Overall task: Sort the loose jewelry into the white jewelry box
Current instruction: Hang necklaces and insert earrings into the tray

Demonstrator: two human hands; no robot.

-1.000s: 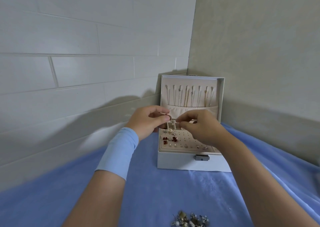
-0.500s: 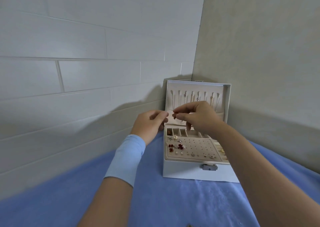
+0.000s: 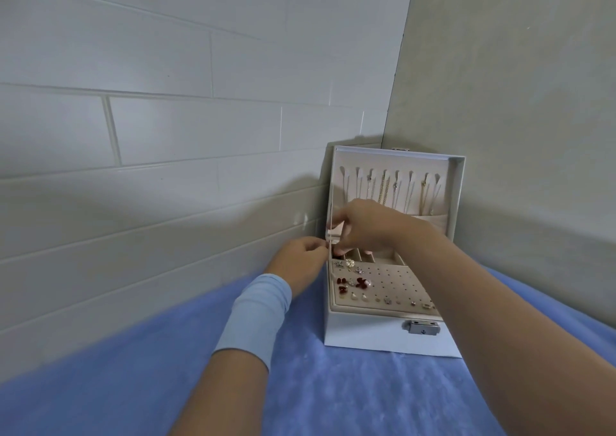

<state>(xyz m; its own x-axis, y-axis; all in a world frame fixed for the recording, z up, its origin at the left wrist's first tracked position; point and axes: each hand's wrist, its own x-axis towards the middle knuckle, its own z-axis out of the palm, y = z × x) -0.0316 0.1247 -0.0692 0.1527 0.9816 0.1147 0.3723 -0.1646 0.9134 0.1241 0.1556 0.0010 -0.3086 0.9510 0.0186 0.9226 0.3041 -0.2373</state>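
Observation:
The white jewelry box [image 3: 366, 334] stands open in the corner on a blue cloth. Its upright lid [image 3: 456, 182] holds several hanging necklaces [image 3: 386, 190]. The beige earring panel [image 3: 390, 285] carries several studs, some red. My left hand [image 3: 301, 262] and my right hand [image 3: 361, 227] meet above the box's back left corner. Both pinch a thin chain [image 3: 330, 234] that runs between their fingertips; it is small and hard to make out.
The blue cloth [image 3: 333, 395] covers the surface in front of the box. A white brick wall [image 3: 166, 135] runs along the left and a plain grey wall [image 3: 516, 102] along the right, meeting behind the box. A metal latch [image 3: 422, 328] sits on the box front.
The view has tilted up, so the loose jewelry pile at the bottom is out of frame. Both hands have risen from the earring panel, my right hand now higher, in front of the lid.

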